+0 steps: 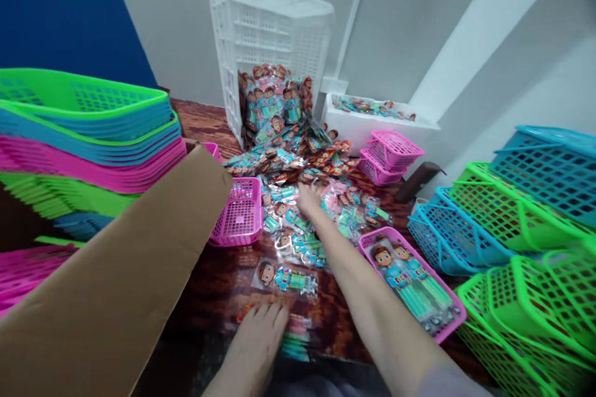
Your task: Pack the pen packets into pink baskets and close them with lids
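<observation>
A heap of clear packets (288, 217) with cartoon figures on them spreads over the dark wood-patterned table. My right hand (308, 200) reaches into its middle with fingers curled down on the packets; what lies between the fingertips is hidden. Near the front edge, my left hand (261, 329) lies with its fingers over a striped packet (297, 338), partly covering it. Just beyond it is a single packet (285, 277) with a brown-haired figure. To the right, a pink basket (454, 316) holds figure packets. Another pink basket (237, 237) stands left of the heap.
A tipped white crate (228, 62) spills packets at the back, beside a white foam box (358, 121). Stacked coloured baskets (93, 155) and a cardboard flap (116, 285) crowd the left. More baskets (531, 217) line the right, near small pink baskets (384, 158) and a dark cylinder (419, 181).
</observation>
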The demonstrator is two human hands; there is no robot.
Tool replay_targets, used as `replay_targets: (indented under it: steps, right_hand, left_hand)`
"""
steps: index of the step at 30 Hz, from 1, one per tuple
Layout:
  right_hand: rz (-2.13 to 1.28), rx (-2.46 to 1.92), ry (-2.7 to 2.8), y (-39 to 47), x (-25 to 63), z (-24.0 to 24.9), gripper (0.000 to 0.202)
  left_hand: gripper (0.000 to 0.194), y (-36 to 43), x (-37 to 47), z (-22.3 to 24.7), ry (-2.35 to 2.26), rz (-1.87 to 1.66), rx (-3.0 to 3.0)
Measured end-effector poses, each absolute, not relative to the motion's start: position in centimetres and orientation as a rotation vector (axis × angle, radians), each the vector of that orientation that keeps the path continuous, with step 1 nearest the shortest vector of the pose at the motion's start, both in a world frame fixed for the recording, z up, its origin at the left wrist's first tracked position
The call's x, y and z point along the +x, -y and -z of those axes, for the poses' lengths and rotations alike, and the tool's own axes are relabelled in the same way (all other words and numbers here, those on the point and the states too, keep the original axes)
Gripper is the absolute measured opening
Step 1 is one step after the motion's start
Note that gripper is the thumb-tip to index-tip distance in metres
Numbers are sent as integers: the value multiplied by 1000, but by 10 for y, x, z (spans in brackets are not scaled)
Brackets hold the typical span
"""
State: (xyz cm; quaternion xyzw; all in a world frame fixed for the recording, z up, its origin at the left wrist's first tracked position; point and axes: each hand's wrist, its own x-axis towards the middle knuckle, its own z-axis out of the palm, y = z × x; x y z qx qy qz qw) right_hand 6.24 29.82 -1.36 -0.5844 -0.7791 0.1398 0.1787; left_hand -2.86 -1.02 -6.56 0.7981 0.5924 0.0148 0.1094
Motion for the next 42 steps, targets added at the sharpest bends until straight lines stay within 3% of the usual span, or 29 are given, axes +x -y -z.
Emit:
replay_targets:
  steps: [3, 11, 19, 23, 29, 32, 37, 40, 42]
  right_hand:
    - [-355, -1669, 2195, -299, 57, 23, 29]
    - [-390, -1626, 1960, -250, 96, 27, 14]
    - [-920, -1209, 1934, -136, 152, 46, 8]
    - [-1094, -1073, 2128, -93, 165, 52, 17]
    - [-1250, -1004, 2213, -78, 168, 45, 22]
    - [-1487, -1001, 2026, -83, 176, 36, 13]
    - [-1793, -857, 1460, -78, 199, 23, 51]
    - [-1846, -798, 1360, -65, 203, 15, 73]
    - [-1809, -822, 1334, -57, 203, 9, 76]
  left_hand:
    - [69, 13, -35, 81, -1720, -136, 2468]
    - [59, 9, -31, 67, -1712, -14, 2463]
    - [51, 13, -29, 49, -1699, -122, 2409]
    - [48, 12, -28, 47, -1679, -325, 2533]
    - [47, 3, -25, 41, -1441, -335, 2621]
    - [51, 3, -26, 31, -1414, -399, 2446]
    - [44, -2, -20, 3, -1367, -773, 1818]
    - [58, -13, 0, -4, -1320, -1003, 1315]
    - [69, -22, 22, -4, -1301, -1170, 1067]
